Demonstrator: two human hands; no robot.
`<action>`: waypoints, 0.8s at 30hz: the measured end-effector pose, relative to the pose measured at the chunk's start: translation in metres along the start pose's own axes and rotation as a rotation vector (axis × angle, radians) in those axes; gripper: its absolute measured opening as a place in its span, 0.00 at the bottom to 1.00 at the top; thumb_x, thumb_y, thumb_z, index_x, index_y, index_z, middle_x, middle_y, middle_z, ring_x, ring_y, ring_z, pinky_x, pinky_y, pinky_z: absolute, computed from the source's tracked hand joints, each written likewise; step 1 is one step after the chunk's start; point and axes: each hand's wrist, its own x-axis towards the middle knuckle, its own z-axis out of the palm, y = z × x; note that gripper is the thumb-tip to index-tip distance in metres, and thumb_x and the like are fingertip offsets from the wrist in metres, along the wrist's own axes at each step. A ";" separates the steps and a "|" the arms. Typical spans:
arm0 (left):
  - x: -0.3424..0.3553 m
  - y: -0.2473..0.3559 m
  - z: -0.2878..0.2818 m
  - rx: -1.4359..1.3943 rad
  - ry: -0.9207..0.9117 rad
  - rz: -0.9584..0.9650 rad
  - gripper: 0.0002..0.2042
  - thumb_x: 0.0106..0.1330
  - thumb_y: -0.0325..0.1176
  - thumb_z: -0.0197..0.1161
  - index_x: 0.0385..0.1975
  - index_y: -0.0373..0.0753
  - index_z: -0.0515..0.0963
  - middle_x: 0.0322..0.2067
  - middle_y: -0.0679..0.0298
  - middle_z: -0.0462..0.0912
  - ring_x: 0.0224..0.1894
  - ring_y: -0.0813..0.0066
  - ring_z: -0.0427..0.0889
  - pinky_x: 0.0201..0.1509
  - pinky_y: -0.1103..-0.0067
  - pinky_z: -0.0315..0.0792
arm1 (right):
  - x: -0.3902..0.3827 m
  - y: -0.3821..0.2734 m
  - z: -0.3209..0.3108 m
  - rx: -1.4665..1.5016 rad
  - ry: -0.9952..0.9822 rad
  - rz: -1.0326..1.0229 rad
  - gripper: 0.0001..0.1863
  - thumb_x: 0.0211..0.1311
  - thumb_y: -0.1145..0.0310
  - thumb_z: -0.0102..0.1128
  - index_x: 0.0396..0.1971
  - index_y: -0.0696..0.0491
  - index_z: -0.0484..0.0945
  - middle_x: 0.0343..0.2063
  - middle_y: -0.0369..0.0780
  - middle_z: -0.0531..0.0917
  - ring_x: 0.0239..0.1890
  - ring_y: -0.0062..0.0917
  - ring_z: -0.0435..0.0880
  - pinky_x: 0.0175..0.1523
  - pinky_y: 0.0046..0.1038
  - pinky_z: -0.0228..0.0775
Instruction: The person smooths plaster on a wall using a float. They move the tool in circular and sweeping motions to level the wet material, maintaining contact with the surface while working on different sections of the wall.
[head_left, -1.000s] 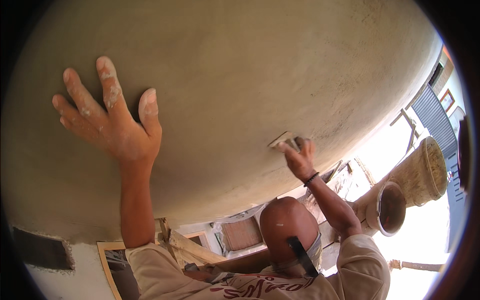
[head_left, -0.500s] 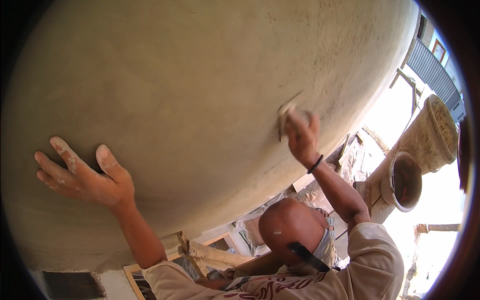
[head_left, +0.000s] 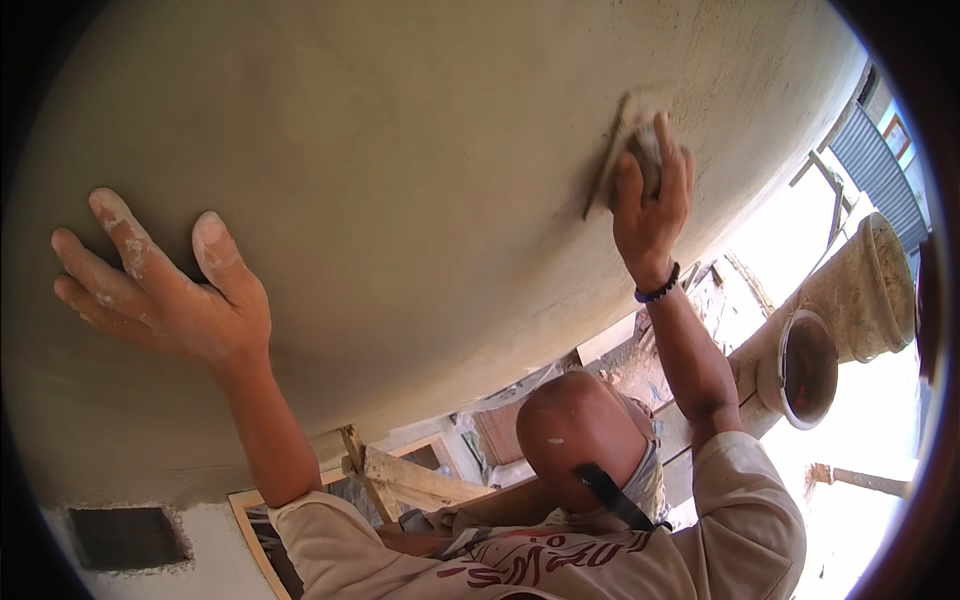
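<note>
My left hand [head_left: 175, 295], flecked with pale residue, rests with fingers spread on a curved grey-beige plastered surface [head_left: 410, 140] filling the upper view. To the upper right, my right hand [head_left: 650, 205] grips a flat float [head_left: 610, 160], somewhat blurred, held against that surface, with a dark bead bracelet at the wrist. Both arms run down into beige short sleeves. Between them at the bottom is a bald head [head_left: 570, 430] with a black strap, above the printed back of the same shirt.
Two dirty cylindrical containers [head_left: 880, 280] [head_left: 800, 365] lie at an angle at right, near a grey corrugated sheet [head_left: 875, 165]. Timber braces [head_left: 420, 478] and a wooden frame stand behind the left arm. A dark square opening [head_left: 120, 537] is cut in the white wall at lower left.
My right hand has moved up and rightward along the surface with the float, which has turned more upright. My left hand has shifted down and left, still spread.
</note>
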 end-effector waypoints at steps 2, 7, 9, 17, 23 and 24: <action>-0.003 -0.010 -0.003 -0.001 -0.030 0.029 0.29 0.74 0.52 0.45 0.66 0.37 0.65 0.67 0.55 0.65 0.71 0.43 0.55 0.71 0.45 0.48 | 0.004 -0.040 0.018 0.003 -0.035 -0.201 0.24 0.54 0.76 0.64 0.54 0.49 0.79 0.38 0.45 0.77 0.41 0.38 0.75 0.46 0.39 0.68; 0.005 -0.003 0.002 -0.062 0.039 0.074 0.29 0.75 0.51 0.45 0.65 0.32 0.64 0.65 0.60 0.70 0.71 0.45 0.55 0.72 0.47 0.46 | -0.133 0.026 0.014 -0.198 -0.428 -0.496 0.30 0.49 0.71 0.65 0.55 0.30 0.79 0.39 0.42 0.73 0.39 0.35 0.72 0.42 0.36 0.63; 0.006 -0.007 0.001 -0.032 0.022 0.097 0.29 0.75 0.50 0.45 0.65 0.32 0.64 0.65 0.60 0.69 0.71 0.45 0.55 0.72 0.47 0.46 | -0.153 0.071 0.004 -0.237 -0.421 -0.429 0.30 0.51 0.72 0.66 0.55 0.31 0.77 0.41 0.43 0.73 0.40 0.35 0.71 0.42 0.38 0.63; 0.008 -0.013 -0.001 0.024 0.003 0.148 0.31 0.74 0.51 0.46 0.66 0.30 0.63 0.65 0.47 0.66 0.69 0.43 0.60 0.71 0.49 0.50 | -0.048 -0.008 0.016 -0.048 -0.053 -0.153 0.27 0.51 0.77 0.67 0.54 0.46 0.78 0.38 0.46 0.74 0.40 0.38 0.73 0.45 0.36 0.66; 0.005 -0.002 0.002 -0.087 -0.026 0.039 0.31 0.74 0.52 0.45 0.67 0.32 0.63 0.67 0.39 0.59 0.70 0.44 0.57 0.71 0.50 0.50 | -0.176 0.086 0.000 -0.177 -0.411 -0.271 0.28 0.53 0.73 0.65 0.53 0.30 0.78 0.39 0.45 0.73 0.42 0.39 0.73 0.44 0.37 0.64; 0.004 0.000 0.004 -0.102 -0.033 0.027 0.31 0.74 0.52 0.45 0.67 0.32 0.63 0.67 0.40 0.58 0.70 0.44 0.56 0.71 0.51 0.50 | -0.183 0.109 -0.009 -0.187 -0.394 -0.203 0.27 0.54 0.74 0.65 0.54 0.33 0.78 0.40 0.46 0.74 0.42 0.39 0.73 0.45 0.39 0.64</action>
